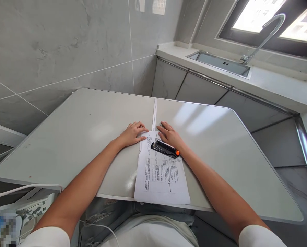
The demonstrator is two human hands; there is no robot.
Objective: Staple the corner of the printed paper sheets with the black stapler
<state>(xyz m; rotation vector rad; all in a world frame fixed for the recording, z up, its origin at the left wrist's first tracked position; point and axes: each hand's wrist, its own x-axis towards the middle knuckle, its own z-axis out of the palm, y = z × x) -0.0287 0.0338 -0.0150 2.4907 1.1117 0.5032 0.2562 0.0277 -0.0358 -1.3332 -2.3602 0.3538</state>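
Printed paper lies on the table in front of me, its near end reaching the table's front edge. A black stapler with an orange end rests slantwise on the paper's upper part. My left hand lies at the paper's upper left corner, fingers loosely bent and apart, the thumb and fingertips at the sheet's edge. On the other side, my right hand lies with fingers spread at the upper right corner, just beyond the stapler. Neither hand grips anything that I can see.
The pale folding table has a seam down its middle. Behind it stands a tiled wall. A counter with a sink and a curved tap runs along the right. White cables hang at the left.
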